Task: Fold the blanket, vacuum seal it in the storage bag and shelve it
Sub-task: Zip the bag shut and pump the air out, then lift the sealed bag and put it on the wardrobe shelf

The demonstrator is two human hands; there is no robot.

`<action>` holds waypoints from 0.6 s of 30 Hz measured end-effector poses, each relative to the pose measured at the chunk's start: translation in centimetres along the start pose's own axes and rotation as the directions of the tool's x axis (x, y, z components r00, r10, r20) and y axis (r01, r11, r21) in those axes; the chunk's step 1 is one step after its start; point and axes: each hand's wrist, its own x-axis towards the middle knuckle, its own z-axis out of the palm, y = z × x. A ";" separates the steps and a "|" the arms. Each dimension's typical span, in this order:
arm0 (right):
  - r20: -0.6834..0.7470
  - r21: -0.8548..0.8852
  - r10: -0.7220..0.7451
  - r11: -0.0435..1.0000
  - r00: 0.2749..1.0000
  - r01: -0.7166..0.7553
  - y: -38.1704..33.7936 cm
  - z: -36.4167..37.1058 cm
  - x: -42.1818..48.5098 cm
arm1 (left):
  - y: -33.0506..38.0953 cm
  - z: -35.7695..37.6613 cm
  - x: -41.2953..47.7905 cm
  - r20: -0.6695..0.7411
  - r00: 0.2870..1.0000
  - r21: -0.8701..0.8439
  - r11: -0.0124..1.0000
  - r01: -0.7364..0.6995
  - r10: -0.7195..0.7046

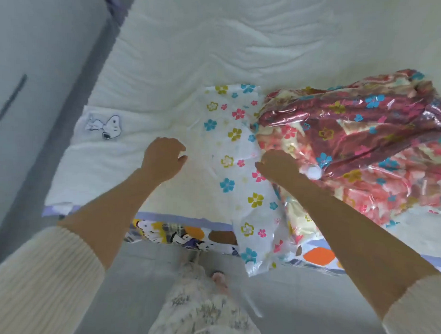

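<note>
From the head camera I look down at a bed with a white cover. The storage bag lies on it. It is clear plastic with little blue, pink and yellow flowers printed on it.

The bag is long. Its long side runs from about 6 o'clock, where its open end hangs over the bed edge near me, up and out toward 2 o'clock. The empty, flat part is in the middle of the picture. The full, puffy part is out at 3 o'clock.

The blanket is inside that puffy part. It is red, pink and cream, and I see it through the plastic. It is bunched up, so I cannot tell how neatly it is folded.

A round white valve sits on the bag, right next to my right hand.

My right hand lies flat on the bag, at the spot where the blanket starts. Its fingers are spread a little and point toward 9 o'clock. It presses down and grips nothing.

My left hand is at 9 o'clock from the bag, just at its empty edge. Its fingers are curled loosely. I cannot tell if it pinches the plastic or only touches the cover.

The blanket lies to the right of both hands
</note>
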 end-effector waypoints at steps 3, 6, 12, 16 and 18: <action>0.026 0.029 -0.147 0.989 0.989 0.147 -6.7 -1.2 -0.1 | -5.4 -3.0 -5.8 -0.024 0.980 -0.002 0.981 0.196 -0.196; 0.048 0.057 -0.290 0.956 0.956 0.288 -14.0 -2.5 -0.8 | -10.1 -5.7 -11.6 -0.053 0.918 -0.015 0.919 0.393 -0.394; 0.058 0.120 -0.550 0.832 0.833 0.541 -28.1 -6.3 -4.3 | -16.0 -11.9 -21.0 -0.149 0.648 -0.142 0.665 0.733 -0.747; 0.080 0.216 -0.695 0.712 0.715 0.668 -37.3 -9.3 -7.1 | -19.8 -16.2 -25.8 -0.248 0.393 -0.367 0.462 0.808 -0.885; 0.073 0.301 -0.750 0.645 0.657 0.703 -42.4 -10.6 -8.2 | -22.1 -18.6 -27.9 -0.305 0.293 -0.432 0.406 0.806 -0.906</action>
